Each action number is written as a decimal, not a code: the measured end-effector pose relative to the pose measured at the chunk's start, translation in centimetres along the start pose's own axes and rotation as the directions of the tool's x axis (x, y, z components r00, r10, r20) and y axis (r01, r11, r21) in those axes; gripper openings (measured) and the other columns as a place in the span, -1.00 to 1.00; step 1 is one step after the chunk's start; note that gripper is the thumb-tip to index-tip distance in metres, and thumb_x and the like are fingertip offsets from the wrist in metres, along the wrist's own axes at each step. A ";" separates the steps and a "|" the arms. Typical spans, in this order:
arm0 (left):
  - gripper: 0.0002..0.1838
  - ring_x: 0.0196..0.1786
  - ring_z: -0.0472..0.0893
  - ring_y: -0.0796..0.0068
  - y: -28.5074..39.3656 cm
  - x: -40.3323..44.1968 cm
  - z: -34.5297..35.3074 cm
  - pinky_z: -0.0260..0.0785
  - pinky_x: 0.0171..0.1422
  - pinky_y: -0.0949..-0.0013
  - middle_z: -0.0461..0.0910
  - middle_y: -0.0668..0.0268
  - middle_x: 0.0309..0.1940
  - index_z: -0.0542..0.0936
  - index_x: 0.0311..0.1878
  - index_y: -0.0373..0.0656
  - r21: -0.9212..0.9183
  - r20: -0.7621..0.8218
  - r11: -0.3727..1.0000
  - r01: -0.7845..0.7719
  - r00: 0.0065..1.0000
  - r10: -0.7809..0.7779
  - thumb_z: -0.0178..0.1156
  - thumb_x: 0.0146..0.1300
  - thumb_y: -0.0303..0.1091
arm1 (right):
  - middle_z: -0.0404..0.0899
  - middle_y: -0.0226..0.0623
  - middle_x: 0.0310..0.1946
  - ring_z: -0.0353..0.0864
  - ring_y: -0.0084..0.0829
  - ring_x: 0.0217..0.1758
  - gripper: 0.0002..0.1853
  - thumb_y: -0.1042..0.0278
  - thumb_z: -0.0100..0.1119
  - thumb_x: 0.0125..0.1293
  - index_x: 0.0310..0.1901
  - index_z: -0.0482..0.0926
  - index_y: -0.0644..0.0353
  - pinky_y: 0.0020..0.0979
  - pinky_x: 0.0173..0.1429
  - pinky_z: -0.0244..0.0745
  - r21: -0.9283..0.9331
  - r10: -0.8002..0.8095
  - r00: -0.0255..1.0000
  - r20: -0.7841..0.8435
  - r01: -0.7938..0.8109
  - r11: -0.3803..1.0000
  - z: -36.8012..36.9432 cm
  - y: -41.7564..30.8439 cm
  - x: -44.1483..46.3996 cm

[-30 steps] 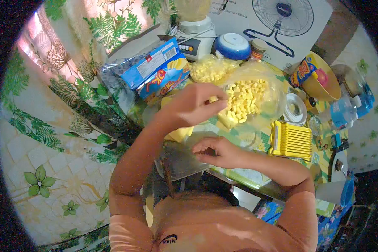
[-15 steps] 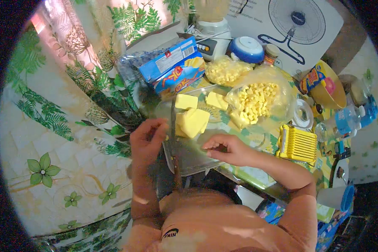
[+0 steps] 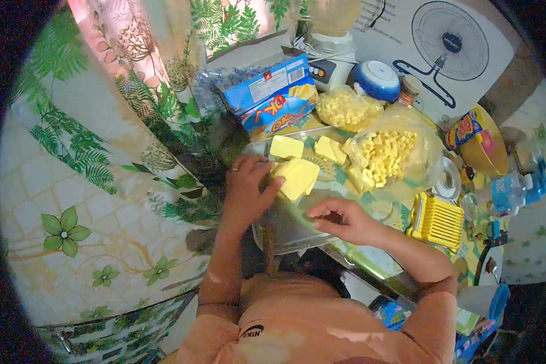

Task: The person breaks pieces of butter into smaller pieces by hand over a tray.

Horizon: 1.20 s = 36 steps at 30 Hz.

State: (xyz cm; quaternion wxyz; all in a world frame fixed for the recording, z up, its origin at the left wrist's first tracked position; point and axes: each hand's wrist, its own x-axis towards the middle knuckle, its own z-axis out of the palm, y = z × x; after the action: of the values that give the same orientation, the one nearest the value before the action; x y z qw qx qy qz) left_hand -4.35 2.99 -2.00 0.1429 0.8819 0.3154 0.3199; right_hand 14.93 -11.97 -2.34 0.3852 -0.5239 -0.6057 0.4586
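Note:
Yellow slabs lie on a clear board at the table's near left edge. My left hand is at the left side of the stacked yellow slices, fingers apart, its thumb at their edge. Behind them sit a single slab and a smaller yellow piece. To the right of the stack, my right hand hovers over the board with fingers curled and thumb near the fingertips; nothing shows between them. A clear bag of yellow cubes lies beyond my right hand.
A yellow slotted slicer lies on the right. Farther back are a blue box, another bag of cubes, a blender and a blue bowl. A yellow bowl and a water bottle stand at the right.
My left hand has come back from over the bag of cubes to the left side, then moved in beside the stacked slices. My right hand stays curled. The view has shifted.

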 end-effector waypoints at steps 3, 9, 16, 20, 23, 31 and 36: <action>-0.71 0.04 0.38 0.11 -0.7 0.2 0.4 0.19 0.14 0.16 0.49 0.16 -0.14 0.60 -0.23 -0.24 -0.062 0.065 0.998 0.026 0.998 -0.022 0.18 0.08 -0.21 | 0.53 -0.47 -0.32 0.43 -0.74 -0.32 -0.79 0.37 0.17 0.24 -0.11 0.52 0.21 -0.63 -0.27 0.38 -0.037 -0.020 1.000 0.005 0.020 0.999 -0.2 -0.6 0.0; -0.78 -0.01 0.44 0.13 -0.2 0.8 0.0 0.21 0.16 0.16 0.55 0.14 -0.16 0.62 -0.32 -0.20 -0.102 -0.010 0.991 0.081 0.997 -0.082 0.20 0.08 -0.24 | 0.53 -0.46 -0.31 0.44 -0.73 -0.31 -0.79 0.38 0.17 0.24 -0.11 0.52 0.21 -0.63 -0.26 0.39 -0.037 -0.027 1.000 0.009 0.027 0.999 -0.1 -0.6 0.2; -0.77 -0.09 0.45 0.14 -0.7 0.7 0.6 0.27 0.03 0.16 0.53 0.18 -0.22 0.60 -0.35 -0.23 -0.073 -0.048 0.997 0.011 0.999 -0.014 0.17 0.10 -0.24 | 0.53 -0.47 -0.30 0.45 -0.72 -0.27 -0.80 0.41 0.17 0.24 -0.11 0.52 0.22 -0.62 -0.21 0.39 0.067 0.045 0.999 0.019 -0.046 0.997 0.1 -0.2 0.2; -0.79 -0.12 0.47 0.15 -1.6 0.8 1.4 0.29 0.00 0.20 0.55 0.18 -0.27 0.59 -0.37 -0.25 -0.122 -0.083 0.990 0.075 0.993 -0.085 0.15 0.13 -0.27 | 0.52 -0.47 -0.30 0.45 -0.71 -0.23 -0.80 0.43 0.16 0.24 -0.11 0.51 0.23 -0.62 -0.17 0.39 0.090 0.054 0.998 0.013 -0.055 0.994 0.0 -0.2 0.3; -0.79 -0.15 0.48 0.18 -2.1 0.9 1.7 0.30 -0.02 0.24 0.55 0.17 -0.29 0.59 -0.37 -0.27 -0.250 -0.076 0.959 0.136 0.984 -0.159 0.14 0.15 -0.29 | 0.53 -0.44 -0.30 0.47 -0.66 -0.29 -0.75 0.37 0.16 0.24 -0.07 0.49 0.23 -0.59 -0.21 0.42 0.258 0.079 0.995 -0.054 -0.063 0.964 0.2 0.6 0.6; -0.77 -0.22 0.49 0.34 -1.6 0.5 0.3 0.29 -0.06 0.37 0.54 0.20 -0.35 0.57 -0.34 -0.29 -0.521 -0.049 0.825 0.218 0.958 -0.283 0.11 0.21 -0.29 | 0.49 -0.45 -0.34 0.47 -0.64 -0.35 -0.61 0.39 0.15 0.23 0.08 0.34 0.22 -0.57 -0.29 0.46 0.407 0.139 0.973 -0.185 -0.053 0.912 -0.5 -0.8 1.4; -0.79 -0.19 0.49 0.44 1.4 0.1 -0.8 0.28 -0.04 0.40 0.56 0.23 -0.29 0.58 -0.33 -0.30 -0.666 -0.019 0.696 0.270 0.926 -0.377 0.14 0.20 -0.31 | 0.48 -0.43 -0.34 0.47 -0.61 -0.36 -0.57 0.35 0.17 0.22 0.11 0.31 0.20 -0.54 -0.32 0.48 0.416 0.082 0.965 -0.250 0.031 0.909 -0.7 -0.9 2.2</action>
State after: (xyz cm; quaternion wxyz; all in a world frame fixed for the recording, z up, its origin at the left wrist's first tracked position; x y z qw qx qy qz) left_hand -4.13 2.06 -0.74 0.4700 0.6792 0.3445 0.4462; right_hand 15.03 -9.71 -1.33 0.5583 -0.4935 -0.4308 0.5091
